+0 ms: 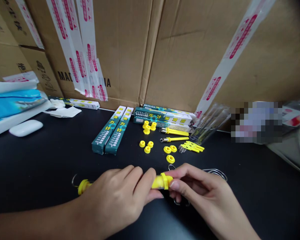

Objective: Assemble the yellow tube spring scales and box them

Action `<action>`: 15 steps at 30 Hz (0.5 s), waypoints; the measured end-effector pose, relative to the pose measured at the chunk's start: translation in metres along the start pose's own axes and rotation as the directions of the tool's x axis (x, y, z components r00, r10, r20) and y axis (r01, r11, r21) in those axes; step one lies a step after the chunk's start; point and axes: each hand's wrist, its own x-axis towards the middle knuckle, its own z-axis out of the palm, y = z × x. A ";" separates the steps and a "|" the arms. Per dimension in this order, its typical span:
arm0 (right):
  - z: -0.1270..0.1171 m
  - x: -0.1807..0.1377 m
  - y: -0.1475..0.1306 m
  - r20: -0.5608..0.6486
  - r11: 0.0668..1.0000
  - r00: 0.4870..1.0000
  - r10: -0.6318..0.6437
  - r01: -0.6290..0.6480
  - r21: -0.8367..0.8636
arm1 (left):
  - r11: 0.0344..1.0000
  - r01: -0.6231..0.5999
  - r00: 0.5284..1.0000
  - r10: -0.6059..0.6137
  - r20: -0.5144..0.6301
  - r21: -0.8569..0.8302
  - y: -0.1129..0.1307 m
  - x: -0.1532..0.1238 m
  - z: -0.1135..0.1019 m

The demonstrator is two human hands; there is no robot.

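Note:
My left hand [122,196] is closed around a tubular spring scale [158,182], which lies crosswise in front of me. A yellow cap [83,187] with a wire hook sticks out past the left side of that hand. At the other end, my right hand [197,190] pinches the yellow end cap [167,181] between thumb and fingers. Most of the tube is hidden under my left hand. Bent metal hooks [216,172] lie behind and beneath my right hand. Beyond the hands are yellow rings [170,159], small yellow caps [147,150] and yellow rods with springs [193,146].
Green and white boxes [112,133] lie toward the back, with more boxes [162,115] against a cardboard wall [122,50]. Clear tubes [210,121] stand at the right. A white oval case [26,128], crumpled paper [63,111] and a blue pack [15,103] are on the left.

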 end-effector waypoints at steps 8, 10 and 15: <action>0.000 -0.002 -0.001 0.136 0.844 0.948 -0.287 0.317 -0.432 | 0.999 -0.044 0.999 0.044 -0.022 -0.008 0.002 0.002 -0.002; 0.002 -0.002 0.000 0.161 0.804 0.926 -0.343 0.378 -0.460 | 0.998 -0.051 0.999 0.051 -0.020 -0.027 0.002 0.002 -0.002; 0.004 -0.002 0.003 0.189 0.782 0.921 -0.340 0.388 -0.488 | 0.998 -0.046 0.999 0.046 -0.005 -0.038 0.002 0.002 -0.003</action>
